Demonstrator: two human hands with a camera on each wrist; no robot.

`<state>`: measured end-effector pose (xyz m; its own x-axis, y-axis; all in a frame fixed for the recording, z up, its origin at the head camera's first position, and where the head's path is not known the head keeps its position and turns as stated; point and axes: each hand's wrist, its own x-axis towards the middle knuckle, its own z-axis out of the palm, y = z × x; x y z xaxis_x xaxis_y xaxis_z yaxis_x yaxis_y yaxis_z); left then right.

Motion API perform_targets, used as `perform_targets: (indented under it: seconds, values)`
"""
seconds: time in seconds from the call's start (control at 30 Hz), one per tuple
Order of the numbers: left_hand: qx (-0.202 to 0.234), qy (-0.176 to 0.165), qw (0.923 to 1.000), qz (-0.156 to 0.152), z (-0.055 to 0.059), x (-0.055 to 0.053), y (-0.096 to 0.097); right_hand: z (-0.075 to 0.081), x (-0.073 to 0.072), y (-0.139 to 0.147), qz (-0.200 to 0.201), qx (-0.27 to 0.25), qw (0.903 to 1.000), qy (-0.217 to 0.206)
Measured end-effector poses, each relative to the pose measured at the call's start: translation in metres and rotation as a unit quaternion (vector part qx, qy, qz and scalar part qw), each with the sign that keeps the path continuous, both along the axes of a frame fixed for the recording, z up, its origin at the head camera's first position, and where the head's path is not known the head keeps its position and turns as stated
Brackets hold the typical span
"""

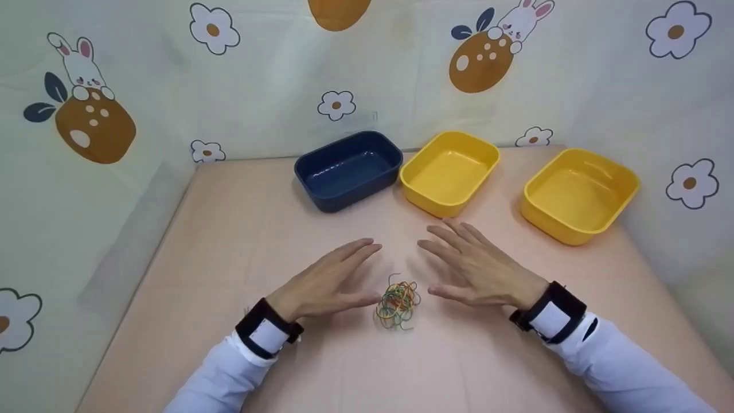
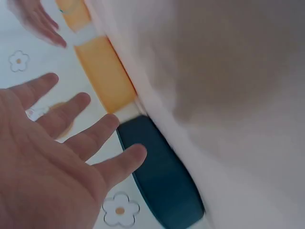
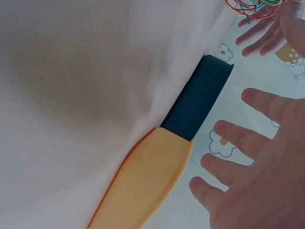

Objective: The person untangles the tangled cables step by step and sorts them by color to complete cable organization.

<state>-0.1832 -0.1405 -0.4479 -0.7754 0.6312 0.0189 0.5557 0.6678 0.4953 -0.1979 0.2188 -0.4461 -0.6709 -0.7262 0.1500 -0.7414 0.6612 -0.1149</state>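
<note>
A loose tangle of thin coloured strings (image 1: 397,305), in orange, green and yellow, lies on the table between the two hands. My left hand (image 1: 330,282) is just left of it, fingers extended and the thumb tip close to the strings. On the other side, my right hand (image 1: 479,265) has its fingers spread, its thumb pointing toward the tangle. Nothing is held in either hand. The right wrist view shows part of the tangle (image 3: 252,7) at the top edge, overlapping the far hand. Both palms face inward.
Behind the hands stand a dark blue bin (image 1: 348,172), a yellow bin (image 1: 450,172) beside it and another yellow bin (image 1: 579,195) at the right. A patterned cloth wall (image 1: 264,86) rises behind and along both sides of the pink-covered table (image 1: 229,241).
</note>
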Motion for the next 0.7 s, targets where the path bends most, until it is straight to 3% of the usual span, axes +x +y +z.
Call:
perform_targets:
  seconds: [0.13, 0.27, 0.5, 0.7]
  values:
    - [0.025, -0.053, 0.9982, 0.011, 0.002, 0.011, 0.011, 0.000, 0.008, -0.008, 0.010, -0.021, 0.9996, -0.014]
    - [0.044, -0.069, 0.9966, 0.010, 0.001, 0.020, 0.020, -0.002, 0.018, -0.015, 0.016, -0.046, 0.9974, -0.053]
    - [0.070, -0.064, 0.9953, -0.020, -0.011, 0.025, 0.031, -0.005, 0.030, -0.032, 0.015, -0.100, 0.9858, -0.134]
    - [0.067, -0.036, 0.9967, -0.030, -0.021, 0.023, 0.039, -0.014, 0.028, -0.046, 0.031, -0.155, 0.9716, -0.176]
